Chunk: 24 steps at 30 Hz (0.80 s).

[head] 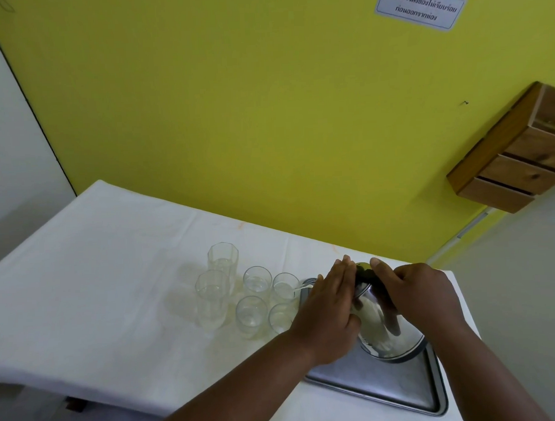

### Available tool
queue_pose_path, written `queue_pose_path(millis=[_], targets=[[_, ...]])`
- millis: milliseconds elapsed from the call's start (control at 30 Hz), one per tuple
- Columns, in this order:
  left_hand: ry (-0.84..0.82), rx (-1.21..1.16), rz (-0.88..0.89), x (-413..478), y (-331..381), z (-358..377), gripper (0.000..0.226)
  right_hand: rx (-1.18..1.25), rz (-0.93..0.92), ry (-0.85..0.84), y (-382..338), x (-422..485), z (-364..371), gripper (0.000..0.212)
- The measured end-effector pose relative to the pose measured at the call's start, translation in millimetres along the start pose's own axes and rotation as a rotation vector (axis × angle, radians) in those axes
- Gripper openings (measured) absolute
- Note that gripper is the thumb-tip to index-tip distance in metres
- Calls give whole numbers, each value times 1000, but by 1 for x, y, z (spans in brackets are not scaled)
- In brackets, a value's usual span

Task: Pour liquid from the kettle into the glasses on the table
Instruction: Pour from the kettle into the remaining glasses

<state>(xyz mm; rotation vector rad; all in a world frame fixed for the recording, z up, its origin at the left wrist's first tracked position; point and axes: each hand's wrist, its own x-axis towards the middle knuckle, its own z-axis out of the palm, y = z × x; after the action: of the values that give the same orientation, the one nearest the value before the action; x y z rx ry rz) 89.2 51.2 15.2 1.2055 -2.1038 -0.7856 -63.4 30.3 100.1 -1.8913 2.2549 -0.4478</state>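
- Step in hand, as I judge it: pouring; the steel kettle [381,314] is tipped toward the cluster of glasses, and a thin pale streak runs from its spout end into the upper-right small glass [285,285]; whether that streak is liquid or a glint I cannot say for certain
- The kettle sits over a metal tray [389,387] at the right end of the worktop [96,250], its base lifted toward the camera and its spout hidden behind the left hand
- The glasses stand just left of the tray, close together: two tall ones, back [223,260] and front [211,297], and four short ones; most seem to hold some clear liquid, levels hard to read
- Left hand [326,307]: fingers straight and together, laid flat against the kettle's side and lid, steadying rather than clasping
- Right hand [416,295]: curled tight round the dark handle [368,274] at the top, thumb forward, bearing the tilt
- Next move likely calls for easing the tilt back before the glass brims, then shifting the spout over a less-filled neighbour; the rims stand close, so a small, steady swing
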Motion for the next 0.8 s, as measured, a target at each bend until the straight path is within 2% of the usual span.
queue_pose_path(millis=[433, 667, 800], targets=[[6, 54, 34, -3, -1, 5, 81, 121, 57, 35, 21, -10, 20, 76], [65, 139, 129, -8, 3, 6, 74, 446, 135, 46, 19, -38, 21, 66], [106, 190, 179, -14, 13, 3, 74, 623, 168, 46, 27, -48, 25, 71]])
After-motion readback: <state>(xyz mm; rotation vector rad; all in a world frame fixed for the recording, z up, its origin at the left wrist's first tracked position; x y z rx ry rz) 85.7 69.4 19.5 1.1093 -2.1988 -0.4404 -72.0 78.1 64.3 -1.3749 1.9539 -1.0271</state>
